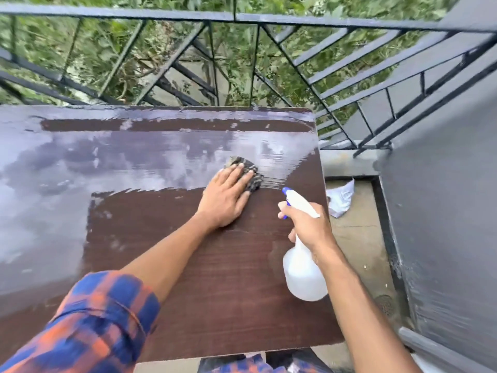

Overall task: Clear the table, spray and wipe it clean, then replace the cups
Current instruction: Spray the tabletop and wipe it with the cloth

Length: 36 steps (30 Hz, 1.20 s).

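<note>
Head view, looking down: the brown surface (215,292) fills the middle and left of the frame. A glossy wet sheen covers its upper band and left side, while the lower middle looks dull and dry.

The left hand (226,200) lies flat at the centre of the frame, fingers straight. It presses a dark crumpled cloth (254,179), which shows just past the fingertips at the edge of the wet band. The right hand (306,227), at lower right, is curled round the neck of a white spray bottle (304,275). One finger sits by the blue trigger, the nozzle points toward the cloth, and the bottle's base hangs over the right edge of the surface.

The step in hand looks like the wipe, with the clearing already done, since nothing else stands on the surface. The next move probably calls for sweeping the cloth across the wet patches at the top and far left. The palm should stay flat so that the cloth does not bunch. The dry lower part may need another spray first. The bottle must be put down before any cups can go back.

Counted, there are two hands, one cloth, one spray bottle and one surface. No cups are in view, so I cannot tell where they are. One white crumpled scrap (341,197) lies on the floor at right, below the dark railing (234,16).
</note>
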{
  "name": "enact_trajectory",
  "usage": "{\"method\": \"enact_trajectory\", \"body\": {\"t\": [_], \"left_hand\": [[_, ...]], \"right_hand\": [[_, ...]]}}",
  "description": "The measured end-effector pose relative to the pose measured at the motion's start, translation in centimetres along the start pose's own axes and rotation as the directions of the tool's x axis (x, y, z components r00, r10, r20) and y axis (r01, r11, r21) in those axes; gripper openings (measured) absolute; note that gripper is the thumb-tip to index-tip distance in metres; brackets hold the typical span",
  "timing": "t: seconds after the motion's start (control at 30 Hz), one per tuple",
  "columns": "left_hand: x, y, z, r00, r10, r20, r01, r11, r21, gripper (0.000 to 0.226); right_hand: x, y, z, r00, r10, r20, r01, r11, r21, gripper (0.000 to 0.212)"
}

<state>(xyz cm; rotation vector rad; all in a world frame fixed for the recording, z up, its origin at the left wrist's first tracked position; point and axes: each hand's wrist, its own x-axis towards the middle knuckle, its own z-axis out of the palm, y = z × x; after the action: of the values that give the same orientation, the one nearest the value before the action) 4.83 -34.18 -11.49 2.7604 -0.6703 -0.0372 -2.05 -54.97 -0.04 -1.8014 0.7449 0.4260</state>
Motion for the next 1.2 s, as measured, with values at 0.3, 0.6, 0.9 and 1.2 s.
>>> {"method": "enact_trajectory", "body": {"t": [0.3,0.6,0.9,1.2], "left_hand": [[-11.7,-13.6,-3.8,0.850,-0.491,-0.189,0.501,0.866,0.005,0.053],[-18.5,-13.1,-3.7,0.430,-0.844,-0.321,0.857,0.494,-0.150,0.055],[-13.3,-1.4,-1.1,0.368,-0.908,-0.202,0.876,0.411,-0.251,0.059],[-6.5,14.3,3.5,0.888,-0.445,0.117,0.457,0.880,-0.126,0.063]], "right_hand": [[-3.9,-1.9,6.8,0.987,-0.006,0.158,0.024,0.994,-0.108,0.027],[-7.0,-0.4,10.6,0.977,0.008,0.214,0.039,0.976,-0.213,0.022],[-8.4,3.2,6.1,0.982,0.041,0.182,-0.003,0.979,-0.203,0.021],[-8.0,7.7,-2.6,0.997,0.062,-0.053,-0.065,0.997,-0.047,0.014]]}}
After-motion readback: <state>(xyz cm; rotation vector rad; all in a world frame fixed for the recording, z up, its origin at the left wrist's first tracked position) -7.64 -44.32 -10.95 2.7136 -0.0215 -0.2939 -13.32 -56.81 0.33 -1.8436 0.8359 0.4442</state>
